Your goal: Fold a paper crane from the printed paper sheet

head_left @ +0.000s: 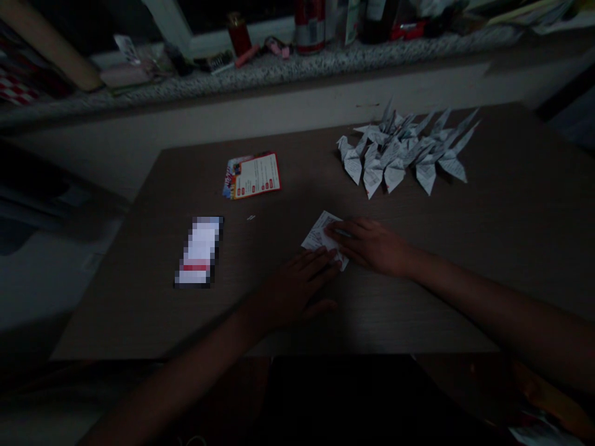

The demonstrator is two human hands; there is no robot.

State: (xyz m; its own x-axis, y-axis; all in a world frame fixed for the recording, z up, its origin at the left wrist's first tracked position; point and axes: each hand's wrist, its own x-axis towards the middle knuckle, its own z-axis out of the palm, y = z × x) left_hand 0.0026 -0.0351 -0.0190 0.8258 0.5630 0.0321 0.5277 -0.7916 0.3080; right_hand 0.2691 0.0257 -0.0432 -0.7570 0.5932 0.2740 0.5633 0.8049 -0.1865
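A small folded square of printed paper (320, 230) lies flat on the dark wooden table (186, 328), turned so that one corner points away from me. My left hand (297, 285) rests with its fingers stretched out over the paper's near edge, the thumb apart. From the right, my right hand (372, 244) lies across the paper's right part, fingers extended and touching it. The hands cover part of the sheet, so its folds there are hidden. Beyond my right hand stand several folded paper cranes (395, 161) made of similar printed paper, crowded together.
A lit phone (199, 251) lies to the left, its screen blurred. Farther back is a small stack of printed cards (255, 175). Two tiny white scraps (251, 217) lie between. A speckled stone windowsill (274, 67) behind the table carries bottles, a red can (310, 28) and clutter.
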